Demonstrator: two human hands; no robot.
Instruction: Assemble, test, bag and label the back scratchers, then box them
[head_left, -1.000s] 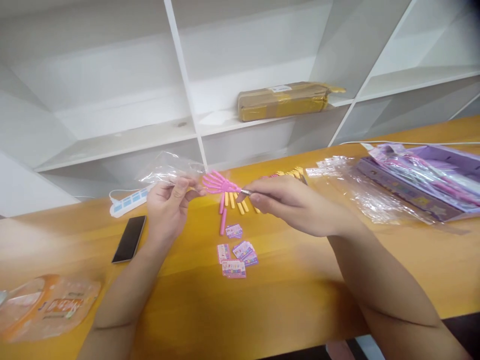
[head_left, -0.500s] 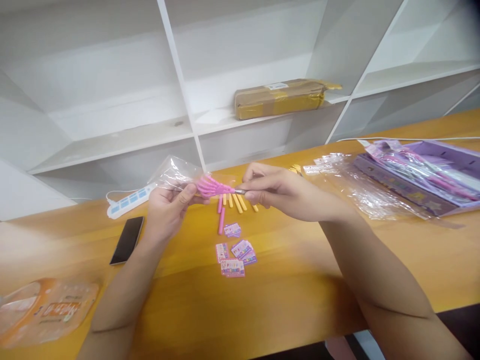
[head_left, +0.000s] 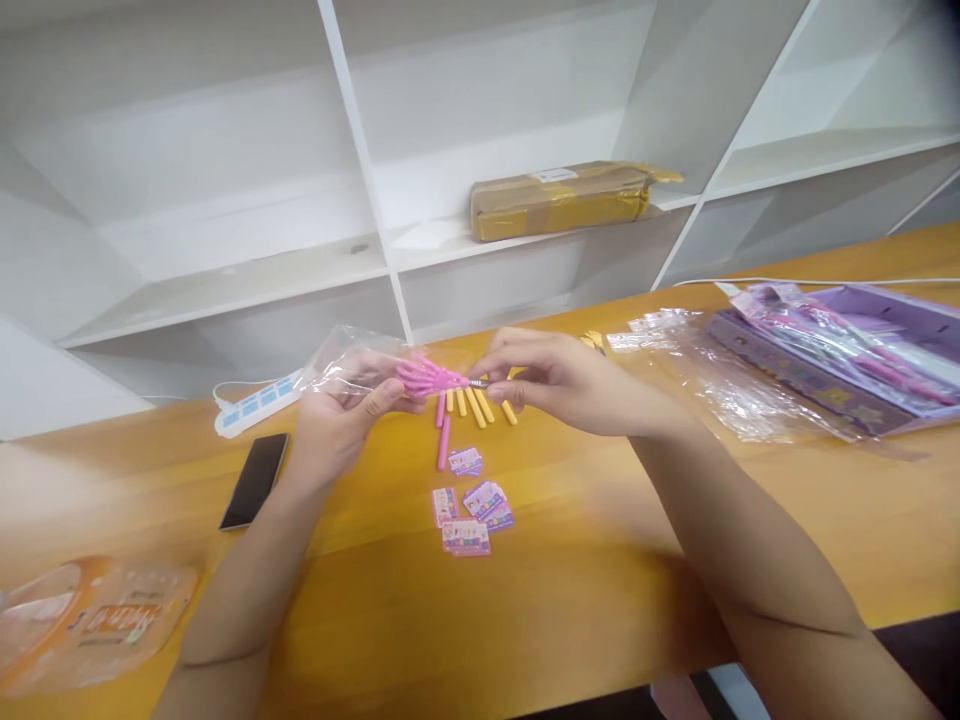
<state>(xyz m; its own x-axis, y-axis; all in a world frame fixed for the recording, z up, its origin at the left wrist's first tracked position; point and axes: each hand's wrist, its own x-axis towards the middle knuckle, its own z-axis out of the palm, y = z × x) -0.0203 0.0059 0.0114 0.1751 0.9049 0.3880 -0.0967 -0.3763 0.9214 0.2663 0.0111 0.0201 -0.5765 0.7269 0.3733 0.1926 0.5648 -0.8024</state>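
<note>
My left hand (head_left: 346, 410) is closed on a clear plastic bag (head_left: 346, 352), whose loose film spreads over the fingers. At its fingertips lies the pink hand-shaped head of a back scratcher (head_left: 431, 377); whether it sits inside the bag or against it, I cannot tell. My right hand (head_left: 551, 378) pinches the scratcher's short metal shaft between thumb and fingers, just right of the pink head. Below the hands, pink tubes (head_left: 444, 443) and several yellow tubes (head_left: 477, 408) rest on the table. Nearer to me are small printed cards (head_left: 465, 537) in loose piles.
To the right, a purple box (head_left: 795, 375) holds wrapped pink items, with clear bags (head_left: 739, 395) beside it. At left are a power strip (head_left: 259, 404), a phone (head_left: 255, 482) and an orange-and-clear plastic package (head_left: 112, 620). A taped carton (head_left: 559, 203) stands on the shelf behind.
The right hand has shifted slightly left with the metal shaft. The bag's film has sagged and now covers more of the left fingers. The things on the table stay put.
</note>
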